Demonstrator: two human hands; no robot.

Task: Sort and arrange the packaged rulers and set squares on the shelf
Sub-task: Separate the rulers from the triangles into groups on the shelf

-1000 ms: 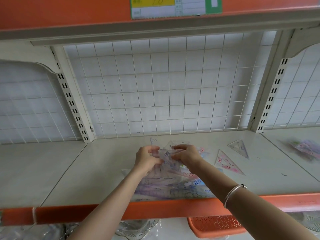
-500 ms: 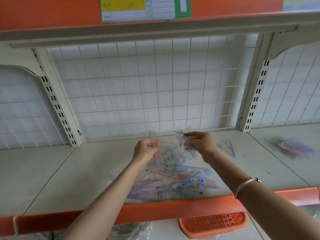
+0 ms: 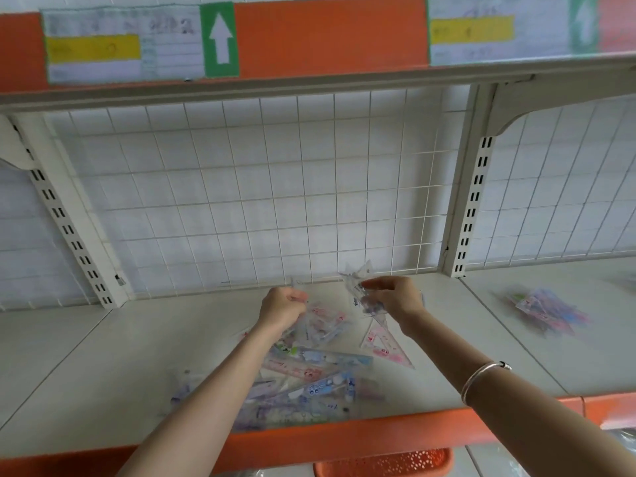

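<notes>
My right hand point(image 3: 395, 297) pinches a clear-wrapped bundle of transparent set squares point(image 3: 356, 280) just above the white metal shelf point(image 3: 103, 356). My left hand point(image 3: 282, 306) curls round packets atop the pastel heap of packaged rulers point(image 3: 309, 376), near the orange front lip point(image 3: 327, 438). White wire grid point(image 3: 275, 187) behind, blurred second pile point(image 3: 547, 308) in the right bay.

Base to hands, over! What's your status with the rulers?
Left hand gripping top packet of the ruler pile. Right hand pinching clear packet, lifted. Pink set square lying beside. Nothing in the way.
</notes>
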